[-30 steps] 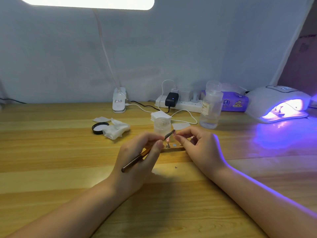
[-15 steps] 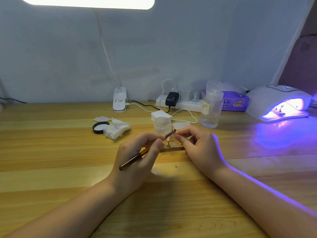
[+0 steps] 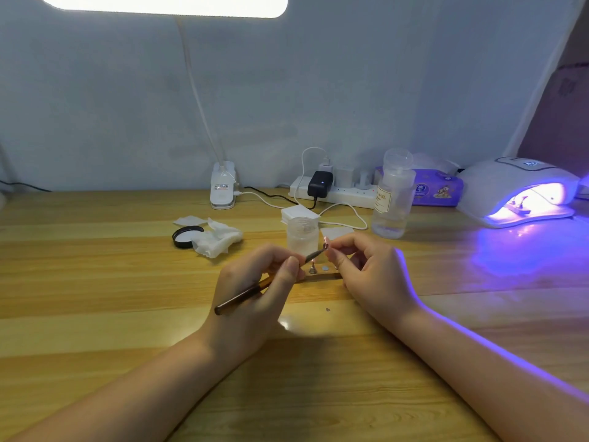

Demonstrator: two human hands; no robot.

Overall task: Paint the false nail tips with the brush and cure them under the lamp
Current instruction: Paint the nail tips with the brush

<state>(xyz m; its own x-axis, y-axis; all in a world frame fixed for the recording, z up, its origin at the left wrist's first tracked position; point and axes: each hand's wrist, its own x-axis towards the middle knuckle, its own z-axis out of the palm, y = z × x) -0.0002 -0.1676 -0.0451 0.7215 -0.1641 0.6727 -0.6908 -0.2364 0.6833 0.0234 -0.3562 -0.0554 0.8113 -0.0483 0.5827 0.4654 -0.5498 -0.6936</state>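
My left hand [image 3: 255,288] grips a dark brown brush [image 3: 242,295] like a pen, its tip reaching up and right to a small pink nail tip [image 3: 325,241]. My right hand [image 3: 369,272] pinches that nail tip between thumb and forefinger, just above the table. Below the two hands lies a thin wooden holder strip [image 3: 318,277] with a small metal stand [image 3: 313,269] on it. The white curing lamp [image 3: 516,189] sits at the far right, lit violet inside, with something small under its dome.
A small frosted jar [image 3: 302,236] stands just behind my hands. A black lid [image 3: 185,236] and crumpled wipes [image 3: 216,239] lie to the left. A clear pump bottle [image 3: 393,196], a stack of pads [image 3: 299,214], a power strip [image 3: 338,191] with cables and a purple tissue pack [image 3: 436,188] line the back.
Both hands have lifted slightly and the brush tip has crept up to the nail tip; otherwise the scene is the same.
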